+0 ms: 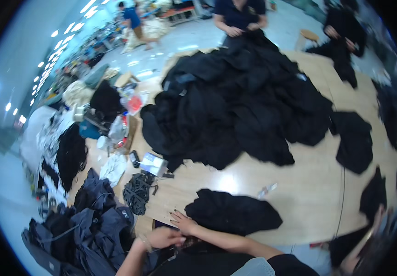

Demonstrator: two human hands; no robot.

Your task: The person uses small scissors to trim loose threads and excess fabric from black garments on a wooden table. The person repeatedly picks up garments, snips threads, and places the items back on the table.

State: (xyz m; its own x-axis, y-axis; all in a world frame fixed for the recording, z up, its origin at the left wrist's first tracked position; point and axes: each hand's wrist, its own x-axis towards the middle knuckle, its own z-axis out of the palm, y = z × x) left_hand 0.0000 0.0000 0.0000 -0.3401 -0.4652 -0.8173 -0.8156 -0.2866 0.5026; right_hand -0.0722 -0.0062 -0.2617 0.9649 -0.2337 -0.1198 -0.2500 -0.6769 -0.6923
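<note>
My right hand (184, 223) lies on the near edge of the wooden table (308, 202), fingers spread and holding nothing. Beside its fingers is a folded black garment (233, 212), with my right forearm passing along the near side. Close to my body, my left hand (160, 238) is closed, its fingers curled in just below the right wrist. Whatever those fingers hold, if anything, is hidden. A tangle of dark cords (137, 193) sits on the table to the left of my hands.
A large heap of black garments (235, 101) covers the far middle. Dark grey clothes (92, 230) pile up at the left, near a small box (153, 163) and a white cloth (113, 169). A small clear packet (267, 190) lies nearby. Other people stand across and at the right.
</note>
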